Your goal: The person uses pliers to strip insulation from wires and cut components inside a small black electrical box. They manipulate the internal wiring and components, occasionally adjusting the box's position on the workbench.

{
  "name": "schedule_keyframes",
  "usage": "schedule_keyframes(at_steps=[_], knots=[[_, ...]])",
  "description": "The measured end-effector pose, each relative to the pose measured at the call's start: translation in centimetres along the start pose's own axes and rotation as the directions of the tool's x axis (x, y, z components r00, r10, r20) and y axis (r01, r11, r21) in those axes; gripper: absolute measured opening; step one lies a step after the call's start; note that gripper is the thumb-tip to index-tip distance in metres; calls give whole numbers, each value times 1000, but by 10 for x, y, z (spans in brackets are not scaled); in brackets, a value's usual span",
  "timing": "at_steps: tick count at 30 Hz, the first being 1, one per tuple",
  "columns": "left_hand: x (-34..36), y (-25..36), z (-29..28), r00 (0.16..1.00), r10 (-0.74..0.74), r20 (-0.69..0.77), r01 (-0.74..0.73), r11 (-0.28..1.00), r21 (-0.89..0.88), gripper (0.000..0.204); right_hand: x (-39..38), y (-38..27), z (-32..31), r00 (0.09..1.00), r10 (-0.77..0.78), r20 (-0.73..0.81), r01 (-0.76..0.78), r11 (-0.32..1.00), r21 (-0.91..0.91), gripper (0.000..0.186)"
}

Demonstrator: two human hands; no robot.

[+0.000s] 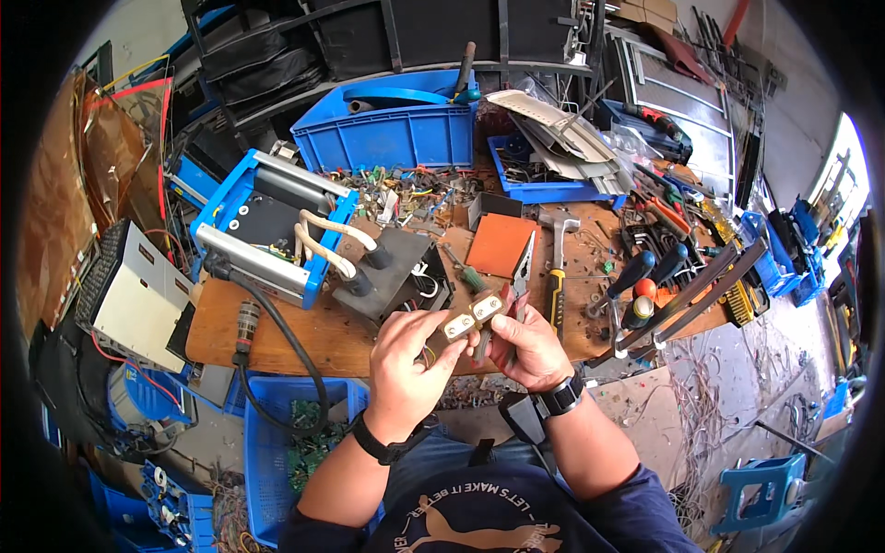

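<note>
In front of my chest I hold a small two-part brass-coloured block [458,325] with pale rectangular faces and round holes or screws. My left hand [406,359] pinches its left part between thumb and fingertips. My right hand [533,348] is closed, its thumb pressed on the block's right part. A pair of pliers [524,267] with reddish handles is also in my right hand, jaws pointing up and away. Just beyond the block lies a screwdriver with a green handle [473,279]. Left of it stands a dark box [396,272] with two thick pale cables.
Behind the box sits a blue-framed metal unit [267,226]. An orange-red plate [501,245] and a hammer [557,267] lie on the wooden bench [221,323]. Hand tools crowd the right side. Blue bins [387,134] stand at the back; another blue basket [263,415] is below left.
</note>
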State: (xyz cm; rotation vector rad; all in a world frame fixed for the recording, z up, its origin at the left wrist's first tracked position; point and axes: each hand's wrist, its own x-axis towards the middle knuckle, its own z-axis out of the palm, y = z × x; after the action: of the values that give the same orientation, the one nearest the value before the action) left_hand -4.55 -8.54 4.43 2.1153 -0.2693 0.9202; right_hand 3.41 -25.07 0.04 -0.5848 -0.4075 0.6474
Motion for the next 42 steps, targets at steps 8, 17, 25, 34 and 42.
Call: schedule_keyframes(at_steps=[8,17,25,34,42], knots=[[4,2,-5,999,43,19,-43,998,46,39,-4,-3,1,999,50,8,-50,998,-38,46],[4,2,-3,998,62,3,-62,998,20,38,-5,-3,-2,998,68,15,-67,997,-37,45],[-2,-2,-1,1000,17,1,-17,1000,-1,39,-6,0,-1,998,52,-25,-52,999,5,44],[-19,-13,6,887,-427,178,460,776,-432,25,-7,-2,8,979,106,-173,-127,985,-116,26],[-21,-23,2,662,-556,503,672,143,-726,21,-9,-5,12,953,142,-266,-192,967,-170,31]])
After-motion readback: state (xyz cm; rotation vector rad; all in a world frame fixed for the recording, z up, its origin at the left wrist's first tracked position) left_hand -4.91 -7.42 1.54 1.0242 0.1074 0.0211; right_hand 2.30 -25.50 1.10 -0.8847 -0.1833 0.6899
